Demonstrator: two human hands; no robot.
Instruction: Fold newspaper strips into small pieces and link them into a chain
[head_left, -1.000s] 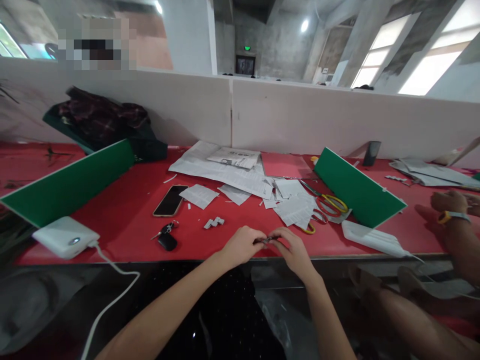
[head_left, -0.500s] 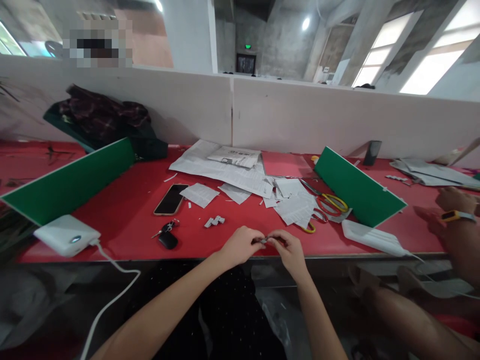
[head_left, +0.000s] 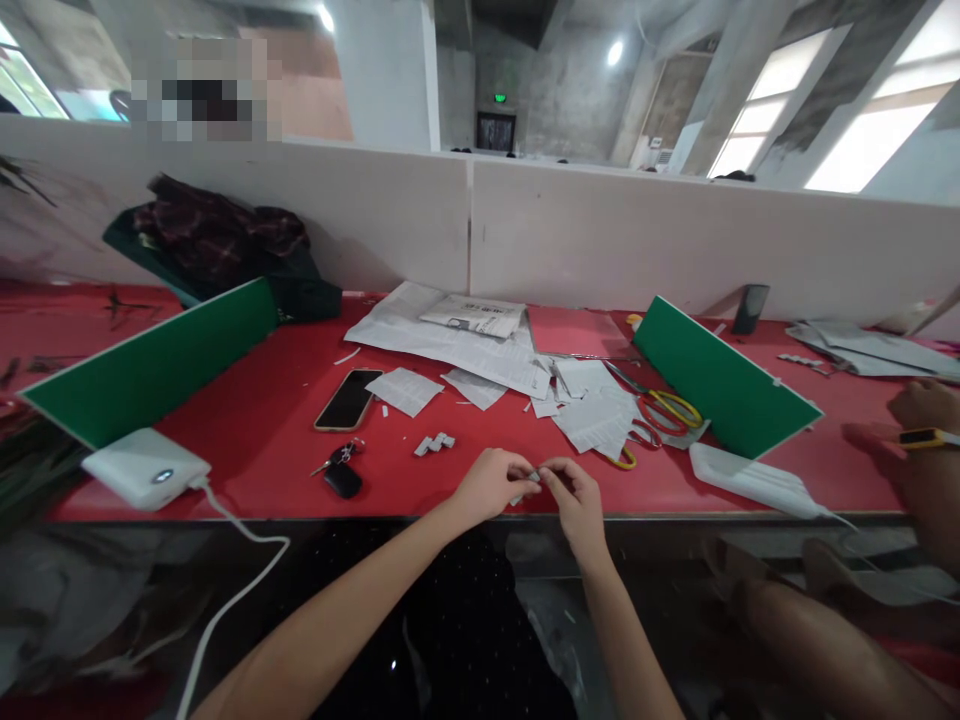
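At the near edge of the red table [head_left: 262,430], my left hand [head_left: 491,485] and my right hand [head_left: 574,500] meet, fingers pinched together on a small folded piece of grey paper [head_left: 529,479]. Most of the piece is hidden by my fingers. A few small folded paper pieces [head_left: 433,443] lie on the table just left of my hands. Cut newspaper sheets [head_left: 592,410] and scissors with yellow and red handles [head_left: 660,410] lie beyond my right hand.
A phone [head_left: 349,399], car keys [head_left: 341,470] and a white power bank [head_left: 146,468] with a cable lie to the left. Green boards [head_left: 150,365] [head_left: 724,375] stand on both sides. A white face mask [head_left: 754,478] lies to the right. Another person's hand [head_left: 926,405] rests at the far right.
My hands have stayed at the table edge, fingers shifting slightly on the small paper piece. The view moved a little to the left. The other person's hand drew back toward the right.
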